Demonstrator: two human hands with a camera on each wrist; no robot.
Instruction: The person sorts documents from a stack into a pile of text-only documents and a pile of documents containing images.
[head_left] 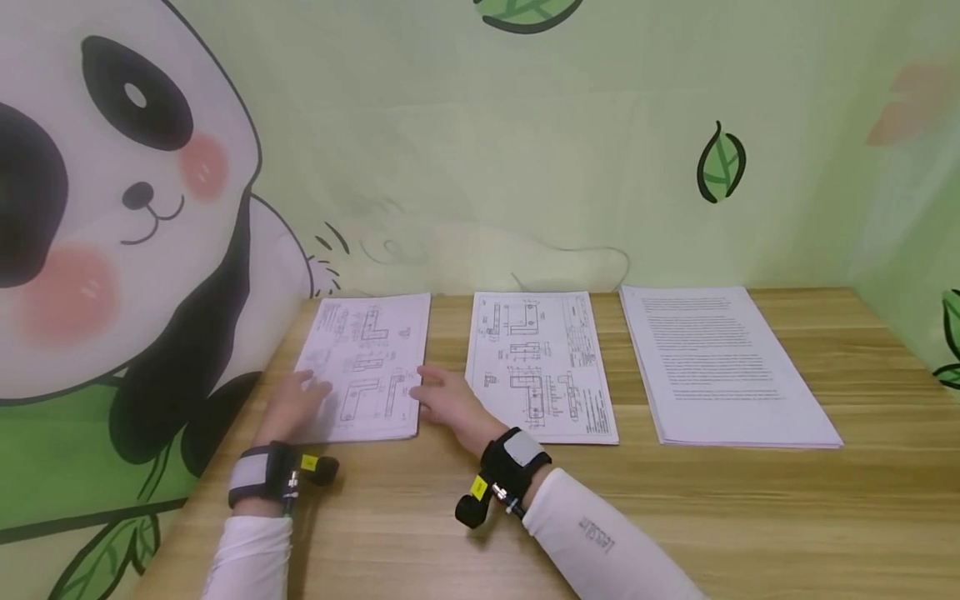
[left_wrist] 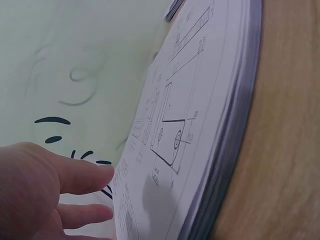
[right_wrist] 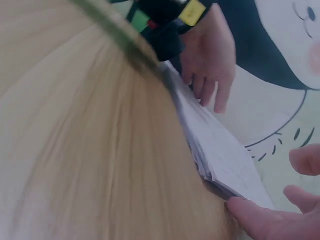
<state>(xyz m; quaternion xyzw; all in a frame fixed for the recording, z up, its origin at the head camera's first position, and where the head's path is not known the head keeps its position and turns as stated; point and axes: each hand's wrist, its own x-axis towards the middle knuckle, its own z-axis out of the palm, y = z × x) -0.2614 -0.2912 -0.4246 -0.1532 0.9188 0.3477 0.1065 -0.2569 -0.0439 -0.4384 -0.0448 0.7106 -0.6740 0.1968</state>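
A stack of papers with technical drawings (head_left: 367, 350) lies at the left of the table, between my two hands. My left hand (head_left: 294, 404) is at its left edge, fingers extended; in the left wrist view the thumb and fingers reach toward the sheets, holding nothing. On the other side, my right hand (head_left: 452, 404) has its fingertips right at the stack's right edge. The right wrist view shows one finger of the right hand (right_wrist: 272, 220) at the stack's corner, the others spread above. Slightly uneven sheet edges show along the stack's side (left_wrist: 225, 135).
A second stack of technical drawings (head_left: 542, 367) lies in the middle, just beyond my right hand. Farther right is a stack of printed text pages (head_left: 720, 367). All rest on a wood-grain table (head_left: 405, 517), with a panda-printed backdrop (head_left: 450, 150) behind.
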